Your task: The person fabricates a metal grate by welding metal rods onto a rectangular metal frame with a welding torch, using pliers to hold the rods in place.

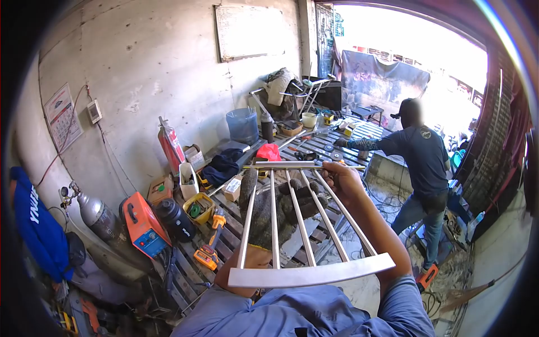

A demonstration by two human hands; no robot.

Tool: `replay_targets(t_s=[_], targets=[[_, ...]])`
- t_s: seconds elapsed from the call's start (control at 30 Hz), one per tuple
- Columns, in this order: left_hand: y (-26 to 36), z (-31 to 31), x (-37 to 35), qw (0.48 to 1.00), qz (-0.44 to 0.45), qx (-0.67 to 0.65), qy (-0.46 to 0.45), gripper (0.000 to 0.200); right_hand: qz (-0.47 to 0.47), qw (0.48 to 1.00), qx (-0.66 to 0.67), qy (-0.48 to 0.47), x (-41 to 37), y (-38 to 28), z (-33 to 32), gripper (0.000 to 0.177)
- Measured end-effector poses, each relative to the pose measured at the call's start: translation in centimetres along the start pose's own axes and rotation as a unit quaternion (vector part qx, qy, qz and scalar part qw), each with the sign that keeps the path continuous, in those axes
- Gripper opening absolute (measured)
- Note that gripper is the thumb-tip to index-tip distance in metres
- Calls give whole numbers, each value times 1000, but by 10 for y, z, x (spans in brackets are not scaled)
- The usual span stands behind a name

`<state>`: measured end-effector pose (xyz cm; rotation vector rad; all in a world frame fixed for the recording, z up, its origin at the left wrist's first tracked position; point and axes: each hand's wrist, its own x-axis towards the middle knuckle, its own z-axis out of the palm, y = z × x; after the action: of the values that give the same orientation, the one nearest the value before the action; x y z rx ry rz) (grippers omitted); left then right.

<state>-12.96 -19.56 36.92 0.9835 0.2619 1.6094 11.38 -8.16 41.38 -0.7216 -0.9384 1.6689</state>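
Observation:
A pale metal frame (311, 273) with several slim bars is held up in front of my chest. Its wide, curved end piece is nearest me, and a narrow straight rail lies at the far end. My left hand (261, 219), in a dark, worn work glove, is closed on the frame from behind; the bars partly cover its fingers. With bare fingers, my right hand (345, 181) pinches the far rail near its right end. Below the frame is a slatted metal worktable (185, 269), where an orange cordless power tool (212, 242) lies left of my gloved hand.
An orange welding machine (145, 224), a dark jug (175, 220) and a yellow container (199, 208) stand at left, near a gas cylinder (101, 213). A red cloth (269, 151) and a blue bucket (242, 126) are farther back. Another person (418, 163) reaches over the table at right.

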Motion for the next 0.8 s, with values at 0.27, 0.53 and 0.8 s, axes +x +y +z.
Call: replay_targets(t_s=[0.27, 0.53, 0.8], targets=[[1, 5, 11, 1000, 17, -13, 1, 65, 17, 1000, 12, 9, 8, 0, -3, 13], [-5, 9, 3, 1000, 21, -14, 4, 63, 36, 998, 47, -22, 11, -1, -9, 13], [0, 12, 14, 999, 32, -16, -3, 60, 47, 998, 44, -17, 13, -3, -12, 15]])
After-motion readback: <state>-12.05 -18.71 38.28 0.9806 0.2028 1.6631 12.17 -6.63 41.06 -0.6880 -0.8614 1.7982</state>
